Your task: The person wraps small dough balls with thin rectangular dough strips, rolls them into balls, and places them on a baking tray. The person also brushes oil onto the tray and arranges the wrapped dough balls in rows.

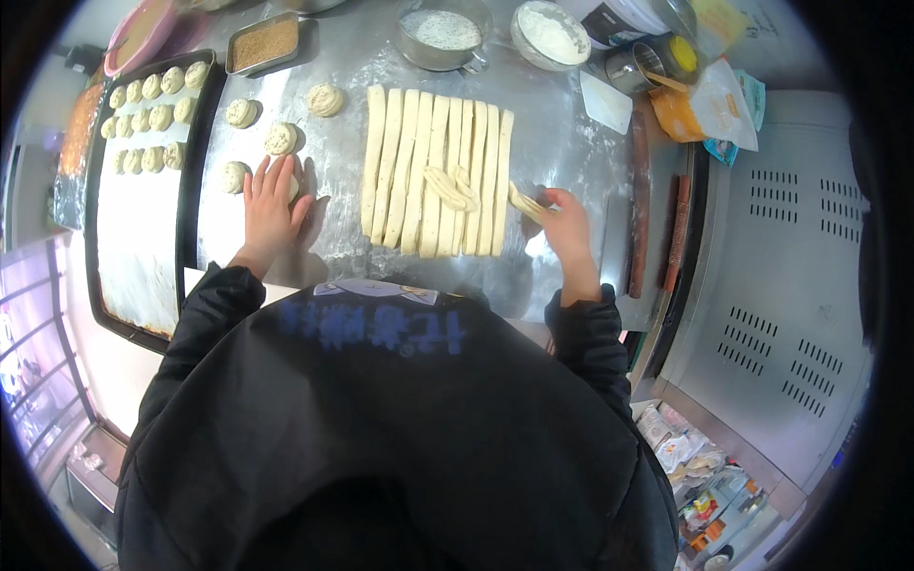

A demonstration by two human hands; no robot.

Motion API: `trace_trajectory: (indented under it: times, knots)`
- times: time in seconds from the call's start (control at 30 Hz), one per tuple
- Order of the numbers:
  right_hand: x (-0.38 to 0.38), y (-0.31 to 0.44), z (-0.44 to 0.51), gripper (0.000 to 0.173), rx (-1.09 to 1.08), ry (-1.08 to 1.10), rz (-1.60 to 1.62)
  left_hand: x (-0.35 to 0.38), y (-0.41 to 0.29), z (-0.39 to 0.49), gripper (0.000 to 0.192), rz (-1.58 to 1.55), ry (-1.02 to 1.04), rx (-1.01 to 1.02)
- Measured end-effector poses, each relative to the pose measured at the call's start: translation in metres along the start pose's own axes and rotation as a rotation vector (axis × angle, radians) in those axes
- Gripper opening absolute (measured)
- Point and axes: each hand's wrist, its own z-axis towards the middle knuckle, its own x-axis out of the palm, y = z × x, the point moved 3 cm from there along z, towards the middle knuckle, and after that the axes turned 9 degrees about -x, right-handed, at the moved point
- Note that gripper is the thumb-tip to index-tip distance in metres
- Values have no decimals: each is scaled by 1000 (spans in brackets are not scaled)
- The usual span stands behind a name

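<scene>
Long strips of dough [410,171] lie side by side on the floured metal worktop [335,235]. Two loose twisted dough pieces [450,189] rest on top of them. My right hand [568,218], at the right of the strips, pinches one end of another dough piece [526,203]. My left hand [270,203] lies flat, fingers spread, over a dough coil [293,187] that it partly covers. Around it sit more coiled dough rounds [279,138], with a further one [325,100] towards the strips.
A black-rimmed baking tray [136,235] at the left holds rows of dough coils [151,158]. Along the back stand a square pan of brown crumbs [264,44], a metal bowl [441,32] and a bowl of flour [550,34]. A white scraper [605,102] and a rolling pin [640,207] lie right.
</scene>
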Motion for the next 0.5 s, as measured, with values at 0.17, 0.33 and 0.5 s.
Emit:
trace_trajectory:
  times: [0.17,0.33,0.5]
  knots:
    - [20,-6,-21,28,67,35,-201,-6,-56,17,58,-303,-67,181]
    - [14,-10,-28,22,242,-11,64,15,-141,45,56,-368,88,472]
    - [9,21,-6,18,370,-174,985,43,-168,53,34,-367,212,543]
